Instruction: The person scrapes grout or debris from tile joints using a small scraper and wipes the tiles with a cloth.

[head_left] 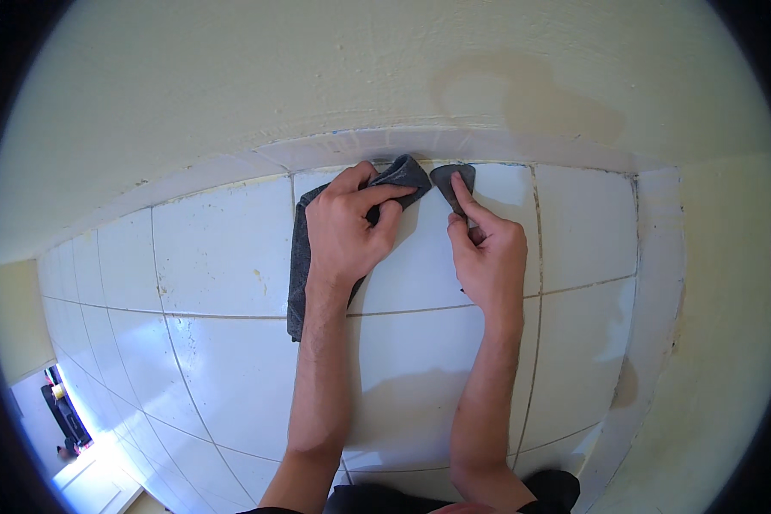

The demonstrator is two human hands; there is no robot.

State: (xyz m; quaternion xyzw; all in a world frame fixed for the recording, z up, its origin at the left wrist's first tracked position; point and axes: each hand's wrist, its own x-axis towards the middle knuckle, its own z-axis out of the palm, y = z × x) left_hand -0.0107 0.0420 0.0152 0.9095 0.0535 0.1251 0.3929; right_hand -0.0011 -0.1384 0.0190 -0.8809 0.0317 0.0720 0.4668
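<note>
A dark grey cloth (300, 257) is pressed against a wall of white tiles (223, 248). My left hand (347, 227) grips the bunched upper part of the cloth near the top row of tiles, and the rest hangs down past my wrist. My right hand (488, 253) pins a small corner of the grey cloth (447, 178) to the tile with its index finger stretched up, other fingers curled. Both forearms rise from the lower edge.
A cream painted wall (317, 77) with a damp-looking stain (531, 94) lies above the tiles. Grey grout lines (535, 240) run between tiles. The tiled area ends at a pale border (660, 283) on the right. Dark objects (64, 415) show far lower left.
</note>
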